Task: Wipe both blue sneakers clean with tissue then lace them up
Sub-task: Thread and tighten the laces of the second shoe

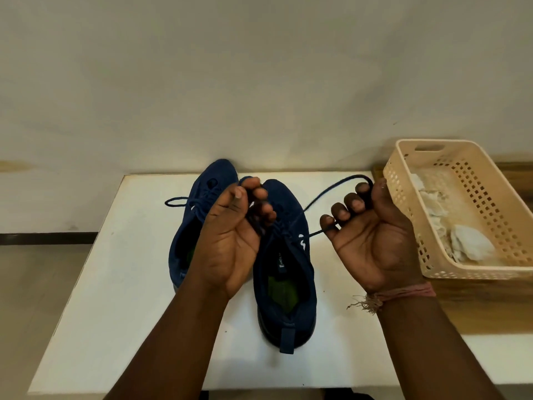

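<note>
Both blue sneakers sit side by side on the white table (115, 255), toes pointing away. The left hand (230, 241) hovers over the right sneaker (285, 255), fingers curled around a bunch of its dark lace (331, 192). That lace loops out to the right hand (372, 235), pinched up by the thumb and running under the curled fingertips. The left sneaker (202, 192) is half hidden behind the left hand. Crumpled tissues (467, 243) lie in the beige basket (403, 174), which is cut off at the frame edge.

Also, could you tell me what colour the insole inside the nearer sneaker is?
Green; the insole shows through the nearer sneaker opening in the head view.
</note>
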